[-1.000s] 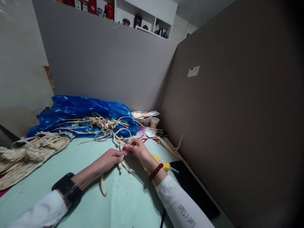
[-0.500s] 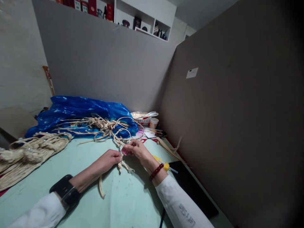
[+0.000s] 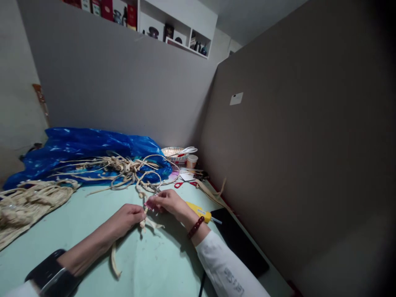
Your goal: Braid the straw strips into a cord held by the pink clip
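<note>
Mint desk [image 3: 161, 264]. Blue bag [image 3: 77, 144] runs along far edge w/ loose straw tangle [image 3: 123, 169] on top; woven straw pile [image 3: 27, 202] at left edge. Mid-desk, left hand [image 3: 125, 216] & right hand [image 3: 165, 202] meet, nearly touching. Yellow tool [image 3: 198, 211] lies just behind right wrist. Left grip pinches straw strip [image 3: 145, 222], its tail trailing toward near edge. Right grip pinches small pink piece [image 3: 148, 205] at strip's top.
</note>
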### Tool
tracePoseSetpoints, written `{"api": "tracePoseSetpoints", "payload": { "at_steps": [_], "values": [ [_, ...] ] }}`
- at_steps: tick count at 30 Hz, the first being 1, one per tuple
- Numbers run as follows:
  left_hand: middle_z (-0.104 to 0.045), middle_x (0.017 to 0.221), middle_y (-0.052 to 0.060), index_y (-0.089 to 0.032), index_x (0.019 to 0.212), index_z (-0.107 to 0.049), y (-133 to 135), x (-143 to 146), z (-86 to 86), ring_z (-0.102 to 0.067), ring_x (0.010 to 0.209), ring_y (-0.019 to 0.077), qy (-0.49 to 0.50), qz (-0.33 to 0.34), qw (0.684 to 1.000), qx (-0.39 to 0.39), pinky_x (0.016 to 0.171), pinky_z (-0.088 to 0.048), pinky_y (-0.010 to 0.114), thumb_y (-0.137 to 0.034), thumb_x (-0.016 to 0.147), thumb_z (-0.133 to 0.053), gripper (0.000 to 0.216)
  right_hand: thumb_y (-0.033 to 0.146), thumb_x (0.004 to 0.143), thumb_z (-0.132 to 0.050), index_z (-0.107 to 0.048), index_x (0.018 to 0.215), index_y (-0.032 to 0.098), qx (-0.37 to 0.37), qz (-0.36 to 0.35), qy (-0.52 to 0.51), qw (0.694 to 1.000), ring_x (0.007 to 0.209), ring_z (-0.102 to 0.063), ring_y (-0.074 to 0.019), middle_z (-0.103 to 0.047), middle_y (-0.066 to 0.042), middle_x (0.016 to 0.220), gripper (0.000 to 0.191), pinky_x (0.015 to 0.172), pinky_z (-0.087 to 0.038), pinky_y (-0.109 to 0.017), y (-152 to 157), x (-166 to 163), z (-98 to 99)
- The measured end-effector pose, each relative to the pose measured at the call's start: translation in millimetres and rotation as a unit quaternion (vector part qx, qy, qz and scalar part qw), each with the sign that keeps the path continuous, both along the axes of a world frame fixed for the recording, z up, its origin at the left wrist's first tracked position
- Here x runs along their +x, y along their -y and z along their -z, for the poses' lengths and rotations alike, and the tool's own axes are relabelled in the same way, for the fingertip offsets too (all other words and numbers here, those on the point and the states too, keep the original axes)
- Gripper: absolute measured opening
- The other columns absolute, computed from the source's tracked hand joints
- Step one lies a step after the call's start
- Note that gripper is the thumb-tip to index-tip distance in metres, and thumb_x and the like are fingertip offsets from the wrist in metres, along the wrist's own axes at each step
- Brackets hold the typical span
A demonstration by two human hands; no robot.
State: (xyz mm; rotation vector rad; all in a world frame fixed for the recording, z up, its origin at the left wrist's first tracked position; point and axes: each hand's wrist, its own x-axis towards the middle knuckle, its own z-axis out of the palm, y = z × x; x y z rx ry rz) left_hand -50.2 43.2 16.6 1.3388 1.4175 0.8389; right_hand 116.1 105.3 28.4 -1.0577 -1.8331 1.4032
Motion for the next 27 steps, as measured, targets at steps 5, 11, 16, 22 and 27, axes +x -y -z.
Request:
{"api": "tracePoseSetpoints", "payload": {
  "at_steps": [5, 11, 16, 22, 27],
  "values": [
    [-0.036, 0.043, -0.010, -0.021, 0.051, -0.042, 5.2, 2.1, 3.2, -0.027, 0.043, 0.0075, 0.028, -0.001, 1.000, 0.005, 0.045, -0.018, 0.022, -0.049, 0.057, -0.066, 0.037, 0.034, 0.079, -0.066, -0.064, 0.082, 0.014, 0.141, 0.106, 0.158, 0.972, 0.068, -0.055, -0.0152, -0.062, -0.003, 0.066, 0.020, 0.058, -0.034, -0.023, 17.5, 5.6, -22.9],
    [-0.045, 0.047, -0.007, -0.017, 0.056, -0.053, 12.7, 2.2, -2.1, -0.032, 0.046, 0.0081, 0.070, -0.003, 0.997, 0.018, 0.045, -0.022, 0.021, -0.046, 0.058, -0.073, 0.035, 0.036, 0.075, -0.068, -0.066, 0.072, 0.018, 0.147, -0.047, 0.254, 0.955, 0.064, -0.052, -0.0128, -0.058, 0.002, 0.061, 0.018, 0.055, -0.031, -0.022, 50.0, 7.2, -39.2],
    [-0.032, 0.038, -0.012, -0.018, 0.060, -0.053, 13.7, 1.2, -2.6, -0.018, 0.037, 0.0046, 0.066, -0.003, 0.998, 0.003, 0.040, -0.009, 0.020, -0.050, 0.060, -0.071, 0.037, 0.021, 0.078, -0.063, -0.066, 0.075, 0.016, 0.155, -0.075, 0.230, 0.958, 0.061, -0.052, -0.0093, -0.060, 0.003, 0.064, 0.007, 0.054, -0.032, -0.019, 48.6, 13.5, -32.8],
    [-0.032, 0.038, -0.013, -0.019, 0.058, -0.049, 16.4, 4.6, -4.9, -0.016, 0.036, 0.0029, 0.081, 0.004, 0.997, -0.020, 0.038, -0.007, 0.019, -0.048, 0.062, -0.069, 0.036, 0.018, 0.078, -0.059, -0.065, 0.072, 0.015, 0.145, -0.097, 0.222, 0.959, 0.059, -0.052, -0.0089, -0.062, 0.003, 0.063, 0.009, 0.054, -0.033, -0.019, 42.0, 20.7, -35.7],
    [-0.035, 0.037, -0.012, -0.018, 0.057, -0.052, 16.5, 7.4, -6.3, -0.017, 0.032, 0.0018, 0.080, -0.010, 0.996, -0.027, 0.036, -0.007, 0.019, -0.049, 0.058, -0.070, 0.036, 0.019, 0.079, -0.059, -0.062, 0.075, 0.015, 0.143, -0.141, 0.212, 0.956, 0.058, -0.053, -0.0087, -0.061, 0.003, 0.063, 0.006, 0.054, -0.034, -0.018, 42.9, 19.5, -32.9]
  ]
}}
